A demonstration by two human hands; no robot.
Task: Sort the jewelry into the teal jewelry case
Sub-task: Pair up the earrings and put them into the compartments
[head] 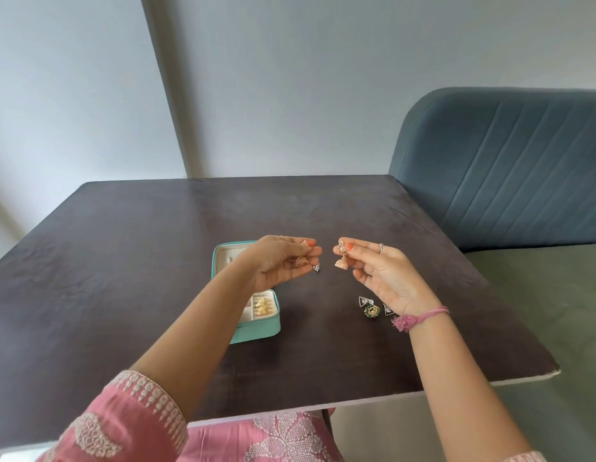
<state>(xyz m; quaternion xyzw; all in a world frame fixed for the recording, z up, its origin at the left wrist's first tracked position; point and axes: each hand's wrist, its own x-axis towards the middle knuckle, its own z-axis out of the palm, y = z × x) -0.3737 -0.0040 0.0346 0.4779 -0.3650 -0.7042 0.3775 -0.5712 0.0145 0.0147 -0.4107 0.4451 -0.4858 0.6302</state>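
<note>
Risk lies chiefly in the light pinches: the left hand (283, 261) holds one bell-shaped earring (302, 261) between thumb and fingertips, and the right hand (380, 271) pinches its twin (342, 261) by the top stud, so that the bell dangles free. Either grip could slip, I judge, and a domed piece would roll across the dark, smooth bench (156, 255) or off its edge. The left forearm crosses over the open teal case (256, 328), which sits on the bench beneath it; a careless sweep might nudge the case or jostle the gold earrings (262, 306) already slotted in its pale padded rows. Loose on the bench lie a small silver stud (317, 268), triangular earrings (364, 300) and a round green-and-gold piece (372, 310), near the right wrist and easily brushed. The held earrings look like filigree metal, rose-gold in tone.
</note>
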